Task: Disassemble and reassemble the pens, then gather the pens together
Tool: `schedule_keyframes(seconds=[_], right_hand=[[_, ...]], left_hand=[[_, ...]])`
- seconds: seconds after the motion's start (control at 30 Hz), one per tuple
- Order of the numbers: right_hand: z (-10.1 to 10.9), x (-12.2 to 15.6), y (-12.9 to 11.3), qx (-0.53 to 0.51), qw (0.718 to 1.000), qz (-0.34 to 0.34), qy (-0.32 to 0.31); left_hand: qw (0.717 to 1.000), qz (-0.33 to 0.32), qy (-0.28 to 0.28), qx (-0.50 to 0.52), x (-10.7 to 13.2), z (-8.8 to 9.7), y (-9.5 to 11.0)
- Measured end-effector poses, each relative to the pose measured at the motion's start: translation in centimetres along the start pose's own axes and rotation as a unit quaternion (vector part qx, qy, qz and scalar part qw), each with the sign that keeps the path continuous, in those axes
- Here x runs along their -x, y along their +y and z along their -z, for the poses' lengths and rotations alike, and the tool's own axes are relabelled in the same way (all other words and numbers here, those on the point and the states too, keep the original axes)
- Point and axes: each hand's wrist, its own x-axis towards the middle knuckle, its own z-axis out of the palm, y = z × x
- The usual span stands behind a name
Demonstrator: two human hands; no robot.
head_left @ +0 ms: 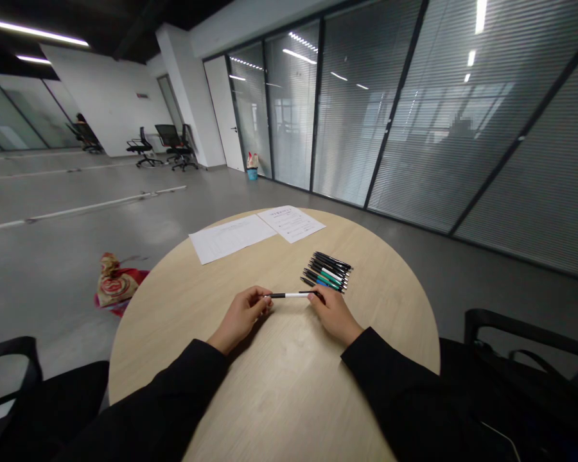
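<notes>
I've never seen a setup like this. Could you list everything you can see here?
round table: one, pale wood, in front of the person
paper sheets: two, white, far side of the table
pens: about ten, mostly black, some green or blue, grouped on the table
pen: one, black and white, held between both hands
bag: one, red and tan, on the floor left of the table
office chairs: three, black, far end of the room
bin: one, blue, beside the far glass wall
glass wall: one, grey with blinds, along the right
left hand: one, on the pen's left end
right hand: one, on the pen's right end
sleeves: two, black, on both arms
</notes>
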Motion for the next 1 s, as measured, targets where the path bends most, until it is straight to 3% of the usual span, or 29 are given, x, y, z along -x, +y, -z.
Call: schedule_keyframes(seconds=[0.3,1.0], right_hand=[[0.2,-0.1,-0.2,-0.013,1.000,0.003,-0.002],[-0.1,0.0,0.0,-0.006,1.000,-0.003,-0.014]], left_hand=[[0.999,0.026,-0.024,-0.005,0.4,-0.1,0.8],[0.999,0.012,-0.007,-0.050,0.6,-0.2,1.3]])
